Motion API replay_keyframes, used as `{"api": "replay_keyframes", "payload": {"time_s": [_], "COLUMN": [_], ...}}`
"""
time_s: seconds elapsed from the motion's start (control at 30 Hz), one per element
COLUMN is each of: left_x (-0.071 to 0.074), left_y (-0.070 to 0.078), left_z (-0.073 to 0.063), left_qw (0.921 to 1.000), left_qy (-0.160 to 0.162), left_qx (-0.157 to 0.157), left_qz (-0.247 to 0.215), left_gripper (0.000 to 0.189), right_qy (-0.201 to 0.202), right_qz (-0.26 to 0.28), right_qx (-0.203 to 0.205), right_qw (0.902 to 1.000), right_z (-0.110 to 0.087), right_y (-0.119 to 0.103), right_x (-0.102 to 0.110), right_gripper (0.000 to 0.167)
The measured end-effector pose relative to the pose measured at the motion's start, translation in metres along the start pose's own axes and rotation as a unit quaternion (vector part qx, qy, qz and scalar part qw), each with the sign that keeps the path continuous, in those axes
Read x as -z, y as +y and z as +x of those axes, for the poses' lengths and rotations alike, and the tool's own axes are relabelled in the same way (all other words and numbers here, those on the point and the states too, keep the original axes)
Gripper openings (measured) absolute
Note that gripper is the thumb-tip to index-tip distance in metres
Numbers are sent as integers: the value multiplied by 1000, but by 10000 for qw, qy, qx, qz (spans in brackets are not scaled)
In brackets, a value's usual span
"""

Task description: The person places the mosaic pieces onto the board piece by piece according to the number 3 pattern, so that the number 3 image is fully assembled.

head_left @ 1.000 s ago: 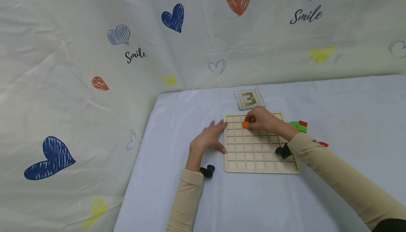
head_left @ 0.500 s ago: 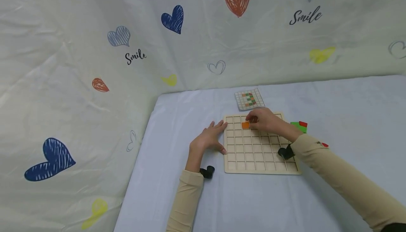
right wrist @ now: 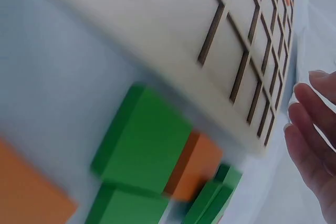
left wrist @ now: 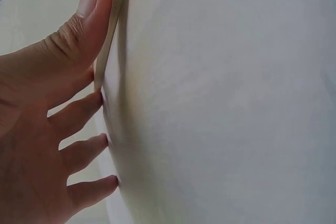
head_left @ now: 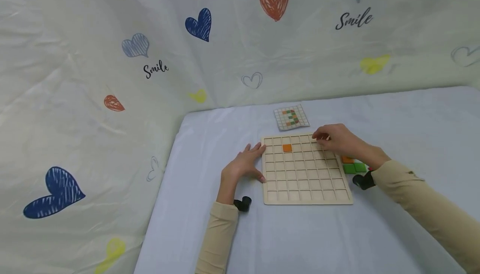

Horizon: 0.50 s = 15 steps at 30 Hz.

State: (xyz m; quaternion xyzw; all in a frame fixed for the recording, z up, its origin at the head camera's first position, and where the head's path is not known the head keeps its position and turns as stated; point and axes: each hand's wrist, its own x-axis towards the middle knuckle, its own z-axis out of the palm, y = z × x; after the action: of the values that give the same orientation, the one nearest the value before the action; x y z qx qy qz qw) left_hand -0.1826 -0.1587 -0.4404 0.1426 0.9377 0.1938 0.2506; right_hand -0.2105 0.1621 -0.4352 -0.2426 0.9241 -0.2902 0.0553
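Note:
A pale wooden grid board lies on the white cloth. One orange square block sits in a cell toward its upper left. My left hand rests against the board's left edge, fingers spread; in the left wrist view the thumb lies along the wooden edge. My right hand is over the board's upper right corner, its fingers loosely bent around nothing. Beside the board's right edge lie green blocks and an orange block; the right forearm hides part of that group.
Behind the board lies a small card printed with a grid and a pattern of coloured squares. A black wrist camera is at the left cuff, another at the right. A heart-printed curtain hangs behind the table.
My right hand has let go of the orange block, which stays in its cell, and has moved right to the board's far corner. The left hand keeps its place on the edge.

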Motion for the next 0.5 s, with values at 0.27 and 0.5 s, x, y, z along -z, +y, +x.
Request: {"api": "replay_keyframes", "payload": {"time_s": [0.27, 0.5], "left_x": [3, 4], "left_y": [0, 3], "left_z": [-2, -1], "left_qw": [10000, 9999], "left_qy": [-13, -98], "left_qx": [-39, 4], "left_qz": [-32, -77], "left_gripper": [116, 117], "right_qy": [39, 0], "right_qz": [-163, -368], "right_qx": [-115, -442], "right_qw": [9998, 9983], "right_z": [-18, -36], "right_y": [21, 38], "right_x": [15, 21], "right_gripper": [17, 19]}}
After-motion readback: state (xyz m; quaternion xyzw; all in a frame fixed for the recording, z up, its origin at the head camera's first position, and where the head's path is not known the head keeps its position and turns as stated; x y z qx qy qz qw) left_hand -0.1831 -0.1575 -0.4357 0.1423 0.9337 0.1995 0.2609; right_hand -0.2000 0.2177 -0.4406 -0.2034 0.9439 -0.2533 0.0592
